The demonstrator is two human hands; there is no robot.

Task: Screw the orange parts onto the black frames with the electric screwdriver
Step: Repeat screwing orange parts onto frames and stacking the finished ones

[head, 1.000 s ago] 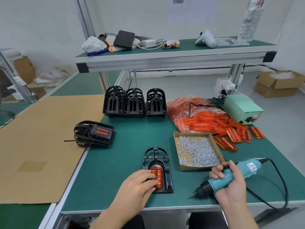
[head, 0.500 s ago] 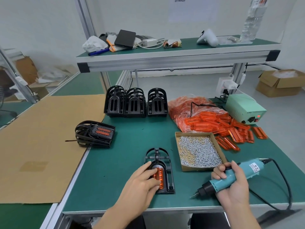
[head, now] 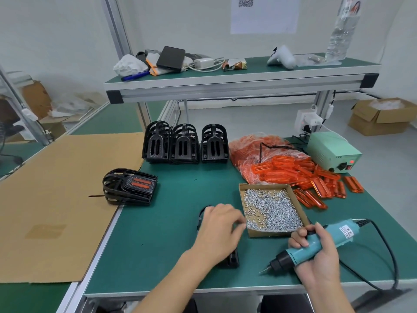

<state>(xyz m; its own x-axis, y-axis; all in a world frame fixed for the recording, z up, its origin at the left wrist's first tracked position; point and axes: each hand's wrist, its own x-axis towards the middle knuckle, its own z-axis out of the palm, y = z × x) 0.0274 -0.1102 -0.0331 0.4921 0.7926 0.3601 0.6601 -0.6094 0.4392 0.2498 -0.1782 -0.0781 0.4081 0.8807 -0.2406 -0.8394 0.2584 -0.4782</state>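
Note:
A black frame lies flat near the table's front edge, mostly hidden under my left hand. The hand hovers over the frame with fingers loosely spread and blurred, their tips close to the left wall of the screw box. The orange part on this frame is covered by the hand. My right hand grips the teal electric screwdriver, with its bit pointing down and left just above the table. Loose orange parts are piled behind the box.
Three stacks of black frames stand at the back. Assembled frames with orange inserts sit at the left on the cardboard sheet. A green power supply is at the back right, and the screwdriver's cable loops at the right front.
My left hand has lifted off the orange part and moved up and right toward the screw box. My right hand holds the screwdriver in about the same place.

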